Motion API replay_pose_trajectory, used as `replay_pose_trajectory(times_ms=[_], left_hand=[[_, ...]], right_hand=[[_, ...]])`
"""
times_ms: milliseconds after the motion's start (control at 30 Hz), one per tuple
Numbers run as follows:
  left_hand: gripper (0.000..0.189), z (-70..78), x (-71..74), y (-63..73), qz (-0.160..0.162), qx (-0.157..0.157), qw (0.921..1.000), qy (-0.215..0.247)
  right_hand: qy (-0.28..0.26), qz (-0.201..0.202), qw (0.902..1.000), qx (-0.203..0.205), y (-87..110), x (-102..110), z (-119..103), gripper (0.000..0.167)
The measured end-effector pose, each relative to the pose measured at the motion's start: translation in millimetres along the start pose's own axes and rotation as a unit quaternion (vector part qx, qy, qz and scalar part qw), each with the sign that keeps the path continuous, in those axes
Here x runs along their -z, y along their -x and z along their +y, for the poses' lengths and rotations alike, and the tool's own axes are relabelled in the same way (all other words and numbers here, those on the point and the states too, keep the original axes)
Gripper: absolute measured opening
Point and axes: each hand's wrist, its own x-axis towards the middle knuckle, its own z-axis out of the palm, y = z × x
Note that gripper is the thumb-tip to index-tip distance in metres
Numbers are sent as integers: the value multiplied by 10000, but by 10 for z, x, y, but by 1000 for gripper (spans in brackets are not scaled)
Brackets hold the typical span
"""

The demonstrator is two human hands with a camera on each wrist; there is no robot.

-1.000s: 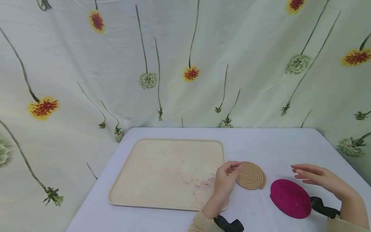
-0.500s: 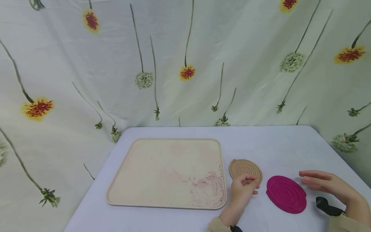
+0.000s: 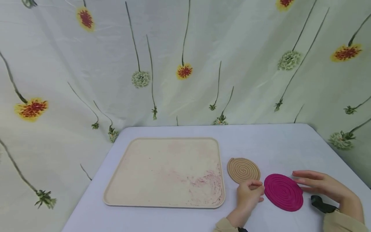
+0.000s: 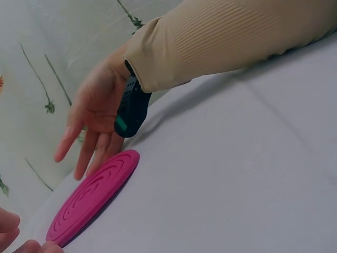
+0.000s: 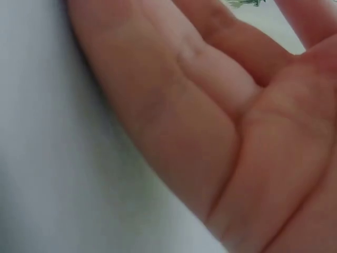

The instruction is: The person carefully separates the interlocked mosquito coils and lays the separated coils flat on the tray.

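A flat magenta disc (image 3: 283, 192), coiled in a spiral, lies on the white-covered table between my two hands. My left hand (image 3: 249, 195) is at its left edge, fingers loosely bent, and covers the near edge of a smaller tan spiral disc (image 3: 243, 170). On the other side, my right hand (image 3: 327, 185) has its fingers spread loosely, with the fingertips right at the magenta disc's right rim. Seen from the left wrist, left fingertips (image 4: 31, 246) show at the disc's near end, and the right hand (image 4: 100, 116) hangs over its far end. Right fingers (image 5: 158, 105) fill the right wrist view.
A large cream tray (image 3: 162, 204) with reddish smears lies on the table's left side. Behind the white table (image 3: 278, 141) hangs a pale cloth (image 3: 162, 96) printed with flowers. Each wrist carries a black device, such as the right one (image 3: 321, 204).
My left hand has moved right, from beside the tray past the tan disc to the magenta disc. My right hand has come down to the magenta disc's right rim. The head view has shifted slightly.
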Motion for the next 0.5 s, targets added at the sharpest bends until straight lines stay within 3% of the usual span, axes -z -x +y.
replay_pose_trajectory(times_ms=[267, 500], left_hand=[[9, -43, -32, -31, 41, -196, 9998, -16], [7, -44, -39, -37, 3, -143, 9999, -92]], right_hand=[[246, 105, 9995, -142, -38, -38, -53, 57], [195, -89, 9995, 250, -54, -8, -55, 48]])
